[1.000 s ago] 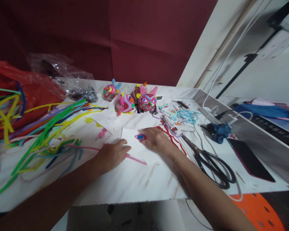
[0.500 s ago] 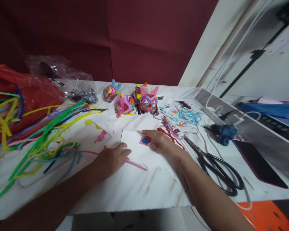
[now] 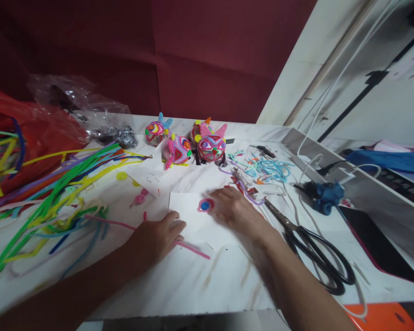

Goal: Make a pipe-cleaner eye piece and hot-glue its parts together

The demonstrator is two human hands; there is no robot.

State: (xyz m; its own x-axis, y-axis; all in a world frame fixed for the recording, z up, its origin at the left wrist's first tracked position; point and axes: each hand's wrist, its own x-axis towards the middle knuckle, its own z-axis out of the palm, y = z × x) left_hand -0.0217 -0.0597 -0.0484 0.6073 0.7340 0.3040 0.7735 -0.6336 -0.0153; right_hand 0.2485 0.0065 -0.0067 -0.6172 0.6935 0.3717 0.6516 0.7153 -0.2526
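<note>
A small coil (image 3: 205,206), blue in the middle with a pink rim, lies on white paper (image 3: 184,207). My right hand (image 3: 229,207) rests on the paper just right of the coil, its fingers spread and blurred. At the paper's left edge, my left hand (image 3: 165,232) has curled fingers; a pink pipe cleaner (image 3: 193,249) passes under it and sticks out on both sides. Whether the left fingers grip it is hidden. Beyond the paper stand several colourful animal-like balls with ears (image 3: 212,146).
Pipe cleaners (image 3: 60,184) and a red bag (image 3: 37,133) lie at left. Large black-handled scissors (image 3: 307,239), light-blue scraps (image 3: 272,169), a glue tube (image 3: 241,177), blue bundle (image 3: 326,195), cables and a dark tablet-like slab (image 3: 376,239) are at right.
The view has shifted slightly. My right hand has drawn a little away from the coil, which now shows whole. My left hand stays by the paper's edge.
</note>
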